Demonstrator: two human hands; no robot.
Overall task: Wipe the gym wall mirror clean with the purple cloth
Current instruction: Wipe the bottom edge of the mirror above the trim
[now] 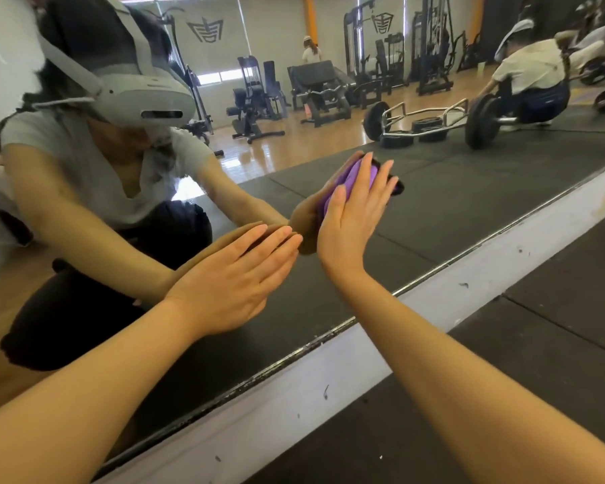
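Near the middle of the frame the right hand presses the purple cloth flat against the mirror, its fingers straight and spread over the cloth. To the left of it, the left hand lies with straight fingers on the glass and holds nothing. A white ledge runs below the mirror, and black floor mats fill the lower right.
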